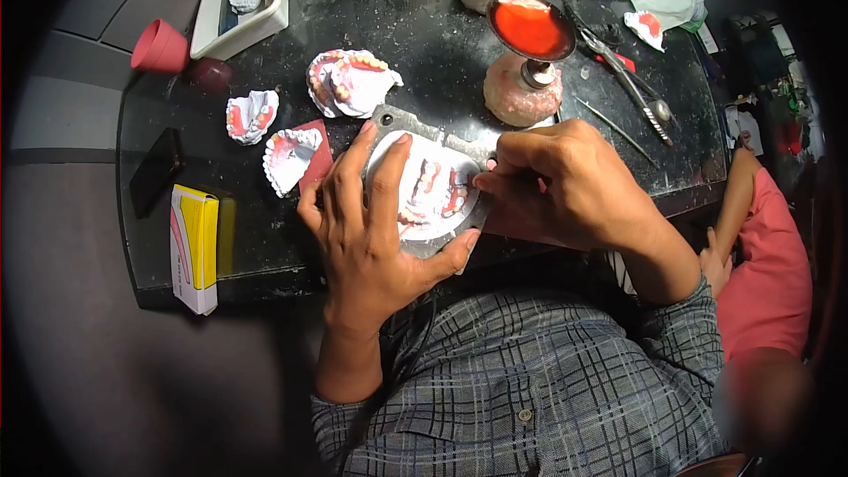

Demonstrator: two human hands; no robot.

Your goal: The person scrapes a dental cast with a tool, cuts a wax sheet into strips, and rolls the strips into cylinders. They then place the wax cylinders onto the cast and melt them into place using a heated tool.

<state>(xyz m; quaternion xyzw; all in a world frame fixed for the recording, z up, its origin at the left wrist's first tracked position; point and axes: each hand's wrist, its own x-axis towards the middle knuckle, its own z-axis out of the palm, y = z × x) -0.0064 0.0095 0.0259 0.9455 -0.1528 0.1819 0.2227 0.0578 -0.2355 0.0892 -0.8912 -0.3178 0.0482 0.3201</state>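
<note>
A grey metal flask (409, 122) filled with white plaster (446, 165) lies at the table's front edge; reddish dental pieces with teeth (428, 177) are set in the plaster. My left hand (367, 212) is spread over the flask's left side, fingertips on its upper left and thumb at its lower right rim. At the flask's right edge is my right hand (565, 177), its thumb and forefinger pinched together. Something small and pink (492, 163) shows by those fingertips; whether it is held is unclear. A reddish sheet (530, 223) lies partly under my right hand.
Dental casts (353, 84) stand behind my left hand, a yellow-white box (196, 247) left. A dish of red material (530, 28), a burner (521, 93) and metal tools (632, 93) lie beyond my right hand. Another person (768, 256) is at the right.
</note>
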